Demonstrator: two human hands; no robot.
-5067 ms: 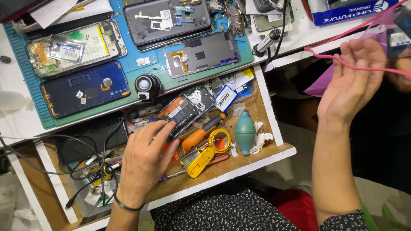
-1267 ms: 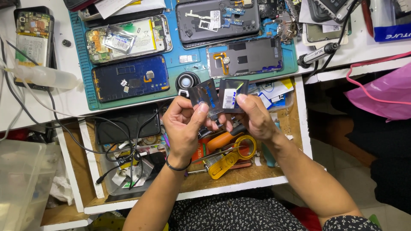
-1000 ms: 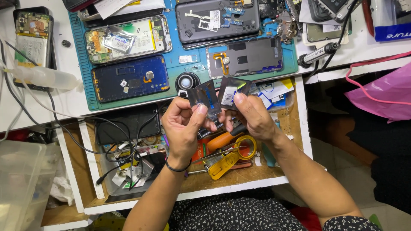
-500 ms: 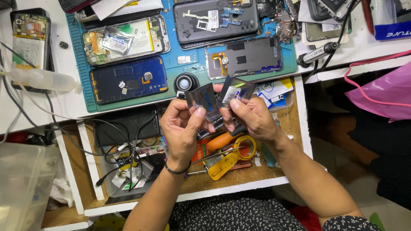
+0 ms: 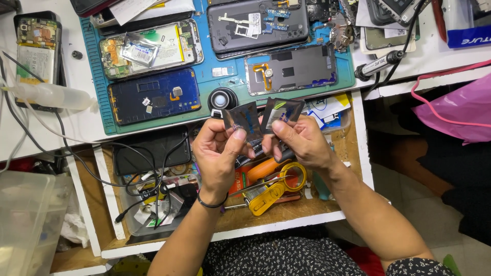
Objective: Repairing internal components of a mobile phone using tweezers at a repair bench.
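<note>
My left hand (image 5: 220, 153) and my right hand (image 5: 299, 143) meet over the open wooden drawer (image 5: 307, 209). Between them they pinch a small shiny grey anti-static pouch (image 5: 261, 118). Its top is split into two flaps that spread apart, one at each thumb. The left hand grips the left flap, the right hand the right flap. A black band circles my left wrist. Whatever is inside the pouch is hidden.
A blue work mat (image 5: 204, 71) carries several opened phones and back covers, with a round black loupe (image 5: 222, 98) at its near edge. The drawer holds an orange-handled screwdriver (image 5: 263, 168), yellow tools (image 5: 273, 189), cables. A pink bag (image 5: 455, 112) lies right; a clear bottle (image 5: 48, 95) left.
Five seconds ago my left hand was in the drawer and my right hand by the pink bag. Both now hold the pouch, whose top has been pulled further apart.
</note>
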